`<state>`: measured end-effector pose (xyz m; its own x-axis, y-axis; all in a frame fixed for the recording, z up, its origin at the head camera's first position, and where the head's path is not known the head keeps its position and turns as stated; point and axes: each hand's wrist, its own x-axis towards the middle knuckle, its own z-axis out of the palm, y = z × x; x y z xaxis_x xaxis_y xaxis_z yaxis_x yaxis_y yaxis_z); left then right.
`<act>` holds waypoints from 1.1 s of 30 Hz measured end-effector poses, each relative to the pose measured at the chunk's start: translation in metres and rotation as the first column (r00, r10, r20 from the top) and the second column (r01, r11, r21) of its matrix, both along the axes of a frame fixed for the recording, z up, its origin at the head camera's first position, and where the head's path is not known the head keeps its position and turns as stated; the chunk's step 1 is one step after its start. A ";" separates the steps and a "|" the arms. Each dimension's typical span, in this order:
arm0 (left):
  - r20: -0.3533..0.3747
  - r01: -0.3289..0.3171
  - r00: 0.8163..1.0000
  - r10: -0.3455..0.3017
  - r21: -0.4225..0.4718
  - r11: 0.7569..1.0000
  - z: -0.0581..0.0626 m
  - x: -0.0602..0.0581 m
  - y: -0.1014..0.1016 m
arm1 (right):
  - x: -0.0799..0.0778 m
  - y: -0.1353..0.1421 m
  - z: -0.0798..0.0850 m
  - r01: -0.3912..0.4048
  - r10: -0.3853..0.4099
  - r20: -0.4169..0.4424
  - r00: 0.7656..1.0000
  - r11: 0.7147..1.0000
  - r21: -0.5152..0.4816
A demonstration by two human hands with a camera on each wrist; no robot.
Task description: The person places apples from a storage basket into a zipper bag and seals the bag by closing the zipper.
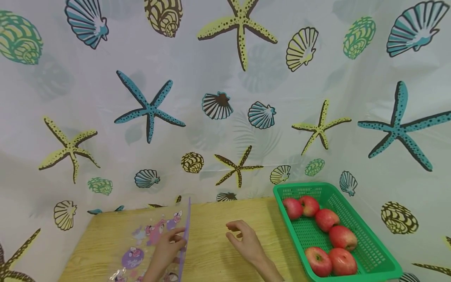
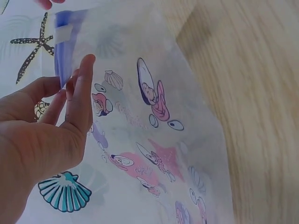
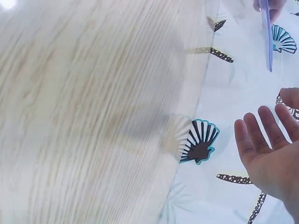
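A clear plastic zip bag (image 1: 132,257) printed with pink and purple cartoon figures stands over the left part of the table. My left hand (image 1: 165,250) pinches it near its purple zip edge (image 1: 188,215), with thumb and fingers on either side of the strip in the left wrist view. A whitish slider (image 2: 64,33) sits on that strip, above the fingers. To the right of the bag, my right hand (image 1: 248,243) hovers over the table, fingers loosely bent and holding nothing. In the right wrist view its fingers (image 3: 252,135) are spread and apart from the bag.
At the right a green plastic basket (image 1: 291,231) holds several red apples (image 1: 342,237). The wooden table (image 1: 211,254) meets a white curtain (image 1: 225,141) with starfish and shell prints behind and at both sides.
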<state>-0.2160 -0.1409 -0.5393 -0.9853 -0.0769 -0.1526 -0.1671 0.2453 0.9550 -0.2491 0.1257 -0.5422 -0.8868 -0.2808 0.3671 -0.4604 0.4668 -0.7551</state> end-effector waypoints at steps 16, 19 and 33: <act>-0.026 0.093 0.995 -0.091 0.077 0.993 0.013 0.003 0.031 | 0.023 -0.025 0.041 -0.099 0.146 0.203 0.968 0.969 -0.224; -0.032 0.112 0.993 -0.109 0.094 0.989 0.016 0.005 0.036 | 0.023 -0.028 0.040 -0.109 0.183 0.253 0.950 0.954 -0.279; -0.049 0.180 0.983 -0.175 0.148 0.973 0.023 0.006 0.056 | 0.017 -0.035 0.021 -0.126 0.261 0.322 0.910 0.914 -0.385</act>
<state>-0.2101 -0.0853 -0.5165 -0.9861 0.1209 -0.1141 -0.0994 0.1208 0.9877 -0.2316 0.0909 -0.5211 -0.9166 -0.3743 0.1405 -0.1800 0.0725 -0.9810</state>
